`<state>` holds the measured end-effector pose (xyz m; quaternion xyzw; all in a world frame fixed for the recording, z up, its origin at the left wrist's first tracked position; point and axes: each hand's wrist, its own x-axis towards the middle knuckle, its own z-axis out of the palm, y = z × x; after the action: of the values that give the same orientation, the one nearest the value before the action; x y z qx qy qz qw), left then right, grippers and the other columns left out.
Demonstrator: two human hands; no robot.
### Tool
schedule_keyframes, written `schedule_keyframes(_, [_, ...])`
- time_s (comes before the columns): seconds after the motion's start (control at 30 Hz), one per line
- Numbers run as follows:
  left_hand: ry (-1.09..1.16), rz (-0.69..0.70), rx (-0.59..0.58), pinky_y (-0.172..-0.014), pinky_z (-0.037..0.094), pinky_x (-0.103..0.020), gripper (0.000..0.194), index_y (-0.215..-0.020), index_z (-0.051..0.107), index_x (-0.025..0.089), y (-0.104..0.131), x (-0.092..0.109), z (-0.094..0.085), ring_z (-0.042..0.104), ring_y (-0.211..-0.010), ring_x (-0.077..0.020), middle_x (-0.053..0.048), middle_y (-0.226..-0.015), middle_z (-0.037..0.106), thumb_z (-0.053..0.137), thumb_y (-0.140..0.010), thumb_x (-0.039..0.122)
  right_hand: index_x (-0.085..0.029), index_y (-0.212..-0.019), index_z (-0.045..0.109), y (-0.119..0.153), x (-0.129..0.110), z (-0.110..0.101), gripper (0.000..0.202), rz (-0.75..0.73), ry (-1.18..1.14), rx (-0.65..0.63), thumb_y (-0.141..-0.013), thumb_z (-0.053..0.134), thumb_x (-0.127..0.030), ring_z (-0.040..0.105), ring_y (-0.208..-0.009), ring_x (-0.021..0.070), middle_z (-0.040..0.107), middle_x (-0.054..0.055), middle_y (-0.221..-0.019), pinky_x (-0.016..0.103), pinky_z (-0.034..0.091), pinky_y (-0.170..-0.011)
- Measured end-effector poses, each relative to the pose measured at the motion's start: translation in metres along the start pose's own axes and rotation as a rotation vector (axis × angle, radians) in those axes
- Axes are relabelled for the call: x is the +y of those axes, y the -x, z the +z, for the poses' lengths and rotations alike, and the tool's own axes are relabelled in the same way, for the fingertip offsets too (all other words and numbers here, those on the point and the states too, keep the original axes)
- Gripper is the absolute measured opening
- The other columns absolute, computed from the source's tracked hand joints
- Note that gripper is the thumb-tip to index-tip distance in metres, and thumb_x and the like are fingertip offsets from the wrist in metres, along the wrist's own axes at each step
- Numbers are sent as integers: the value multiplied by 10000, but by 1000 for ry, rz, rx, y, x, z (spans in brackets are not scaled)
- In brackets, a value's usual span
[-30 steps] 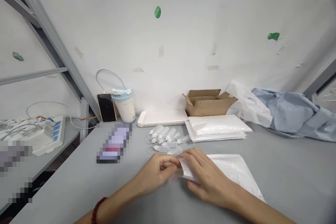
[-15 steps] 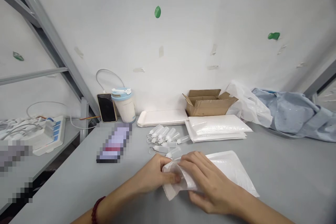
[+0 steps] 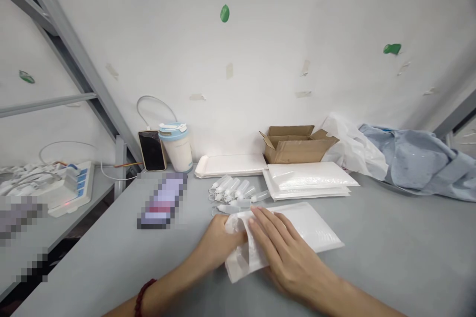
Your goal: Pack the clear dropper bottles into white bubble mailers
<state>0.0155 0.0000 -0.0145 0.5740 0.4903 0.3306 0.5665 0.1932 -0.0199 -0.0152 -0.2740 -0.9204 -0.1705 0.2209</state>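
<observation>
A white padded bubble mailer lies at a slant over the table in front of me, its mouth and flap toward the left. My left hand is at the mouth, with fingers reaching inside the opening and partly hidden by the flap; whether they touch anything within is not visible. Across the mailer's upper face lies my right hand, fingers together and thumb hidden underneath, gripping it near the opening. Just beyond the hands is a group of small translucent plastic bottles with caps on loops.
Behind are a stack of white mailers, another flat mailer and an open cardboard box. A lidded cup, a phone and a blurred-out phone stand left. Blue cloth and a plastic bag lie right.
The mailer has shifted left and turned a little. My left fingers have gone further into its mouth, and my right hand has flattened more over its top.
</observation>
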Motion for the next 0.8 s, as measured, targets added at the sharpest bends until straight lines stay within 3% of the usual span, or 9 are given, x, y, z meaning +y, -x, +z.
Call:
schedule_keyframes(0.17, [110,-100,-87,-350,344,-200,312,-648,546,138,-2,3,-7,461,-400,-106,7,-490,527,550,-777,423,-9,-1168,530,1,1,9,378,10,226,121,-849,329,-40,470,-1176,312,586,216,-1174,430,466,-855])
schedule_keyframes(0.3, [182,-23,-45,-398,428,-225,386,-670,532,128,-1,4,-9,522,-442,-122,-18,-536,557,492,-826,479,-40,-1104,577,3,8,11,343,36,197,113,-866,329,-30,540,-1107,285,616,200,-1135,425,489,-826])
schedule_keyframes(0.4, [43,188,58,-483,479,-254,350,-736,557,132,4,6,-10,576,-559,-146,-47,-661,595,426,-878,424,-49,-1088,586,5,14,11,334,50,174,120,-857,348,-9,573,-1063,280,637,187,-1100,447,490,-818])
schedule_keyframes(0.5, [-314,578,138,-655,512,-298,159,-916,592,150,9,3,-9,596,-801,-189,-92,-903,618,497,-853,261,-54,-1084,593,5,17,11,338,55,166,132,-855,347,-14,597,-1028,267,657,172,-1071,440,499,-808])
schedule_keyframes(0.6, [-637,928,123,-839,485,-374,301,-1094,539,154,9,-6,-6,550,-978,-228,-124,-1061,584,536,-797,105,-45,-1050,608,4,16,8,371,40,151,178,-836,310,7,616,-998,240,676,162,-1034,392,519,-785])
schedule_keyframes(0.7, [-807,1105,127,-905,465,-391,423,-1200,465,132,5,-15,-3,530,-1032,-231,-132,-1055,596,494,-796,11,-36,-975,625,4,13,7,345,15,129,250,-829,317,16,641,-946,222,695,163,-972,345,530,-747])
schedule_keyframes(0.8, [-852,1153,150,-854,494,-359,411,-1195,464,127,3,-20,0,559,-974,-215,-124,-996,620,440,-812,-22,-47,-938,621,4,10,8,308,17,85,289,-844,331,-4,651,-897,221,703,156,-923,341,522,-717])
